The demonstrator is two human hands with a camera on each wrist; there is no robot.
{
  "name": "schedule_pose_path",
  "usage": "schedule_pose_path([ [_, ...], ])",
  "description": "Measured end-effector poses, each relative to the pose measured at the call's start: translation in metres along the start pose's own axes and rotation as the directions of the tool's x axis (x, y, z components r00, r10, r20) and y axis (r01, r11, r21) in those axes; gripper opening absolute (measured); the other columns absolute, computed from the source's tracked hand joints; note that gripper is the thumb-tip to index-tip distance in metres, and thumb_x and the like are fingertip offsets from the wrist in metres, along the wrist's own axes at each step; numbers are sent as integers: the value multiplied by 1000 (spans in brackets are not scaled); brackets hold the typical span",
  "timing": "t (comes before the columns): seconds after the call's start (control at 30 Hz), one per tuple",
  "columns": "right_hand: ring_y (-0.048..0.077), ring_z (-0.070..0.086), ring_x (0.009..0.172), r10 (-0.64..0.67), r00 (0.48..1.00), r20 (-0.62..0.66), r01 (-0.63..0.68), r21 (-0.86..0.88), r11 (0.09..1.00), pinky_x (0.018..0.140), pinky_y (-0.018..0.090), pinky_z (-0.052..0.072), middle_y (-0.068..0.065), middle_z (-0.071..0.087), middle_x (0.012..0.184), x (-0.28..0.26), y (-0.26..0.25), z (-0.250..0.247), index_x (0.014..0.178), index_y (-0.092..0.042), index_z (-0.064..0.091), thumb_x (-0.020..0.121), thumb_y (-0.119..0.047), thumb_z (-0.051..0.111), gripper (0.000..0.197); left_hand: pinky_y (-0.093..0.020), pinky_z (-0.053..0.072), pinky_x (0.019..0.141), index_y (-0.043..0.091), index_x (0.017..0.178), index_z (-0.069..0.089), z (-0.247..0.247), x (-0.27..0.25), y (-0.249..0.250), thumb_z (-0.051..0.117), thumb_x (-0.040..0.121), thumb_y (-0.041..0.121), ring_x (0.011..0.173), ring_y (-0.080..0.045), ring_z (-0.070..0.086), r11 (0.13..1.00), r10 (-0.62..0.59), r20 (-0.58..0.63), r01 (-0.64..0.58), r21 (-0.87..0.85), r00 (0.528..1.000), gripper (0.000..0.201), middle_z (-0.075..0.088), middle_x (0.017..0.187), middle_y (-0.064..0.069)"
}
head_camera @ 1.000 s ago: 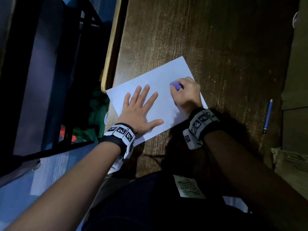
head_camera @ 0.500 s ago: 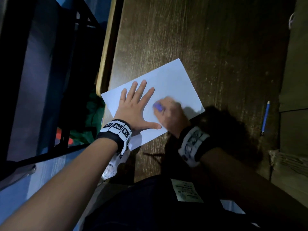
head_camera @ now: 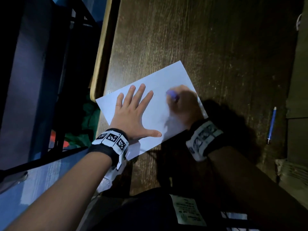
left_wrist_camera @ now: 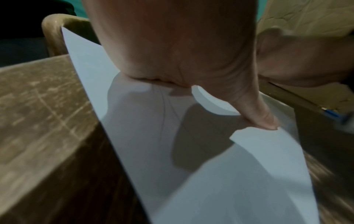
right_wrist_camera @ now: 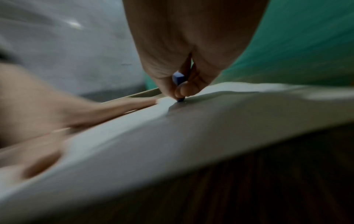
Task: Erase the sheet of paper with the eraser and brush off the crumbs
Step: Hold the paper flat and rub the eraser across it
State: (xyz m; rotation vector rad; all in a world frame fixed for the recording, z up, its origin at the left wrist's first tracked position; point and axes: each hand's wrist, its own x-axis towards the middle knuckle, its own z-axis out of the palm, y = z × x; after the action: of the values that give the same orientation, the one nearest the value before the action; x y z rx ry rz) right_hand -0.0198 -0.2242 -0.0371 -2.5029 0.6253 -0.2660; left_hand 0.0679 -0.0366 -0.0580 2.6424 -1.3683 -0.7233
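Head camera, looking down: my left hand lies flat on a white rectangular sheet of paper, fingers straight and spread, thumb stretched out to the right, pinning the sheet to a dark, scuffed wooden desk. The sheet sits at an angle near the desk's left edge, one corner pointing to the far side.

My right hand is on the right part of the sheet, blurred by motion. Its fingers are curled tight around a small blue-purple eraser, which pokes out from the fingertips toward the left. The right wrist camera shows the eraser pinched between thumb and fingers, its lower tip touching the paper, with my left hand lying flat just beside it.

From the left wrist camera, my palm and thumb press down on the sheet, where faint thin pencil lines show in the shadow under my hand.

Well apart, on the right side of the desk, lies a slim blue pencil. Beyond the desk's left edge is something green, too dark to make out.
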Motion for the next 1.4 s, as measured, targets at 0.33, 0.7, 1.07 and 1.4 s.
schedule_pose_path([
  [0.33,26,59,69,-40,996,-76,45,69,997,66,36,47,11,64,72,11,-2,4,74,-4,67,81,-1,63,9,-54,-7,124,22,163,-8,1,-1,2,43,55,104,156,-22,-19,1000,-19,-24,18,-6,1000,145,-19,169,6],
  [0.7,24,64,71,-31,998,-54,38,141,989,73,26,50,9,68,76,9,0,7,81,-11,71,85,-14,70,4,-52,-6,124,16,163,-8,-2,-3,4,45,50,105,156,-22,-18,999,-40,9,41,-28,999,154,-17,170,3],
  [1.07,14,58,61,4,997,-75,13,213,977,66,16,47,5,67,74,-22,-29,23,84,-4,72,76,-5,78,11,-58,26,114,17,158,33,-18,15,-3,39,67,99,134,-40,36,993,118,-150,-120,-3,982,123,38,153,-14],
  [1.4,20,55,60,40,996,-80,-22,218,976,62,30,48,6,60,68,-20,-36,29,77,-6,66,74,4,68,10,-52,-4,126,21,165,3,-11,17,2,34,70,96,157,-23,-10,998,16,-97,-23,-66,995,125,-9,171,3],
])
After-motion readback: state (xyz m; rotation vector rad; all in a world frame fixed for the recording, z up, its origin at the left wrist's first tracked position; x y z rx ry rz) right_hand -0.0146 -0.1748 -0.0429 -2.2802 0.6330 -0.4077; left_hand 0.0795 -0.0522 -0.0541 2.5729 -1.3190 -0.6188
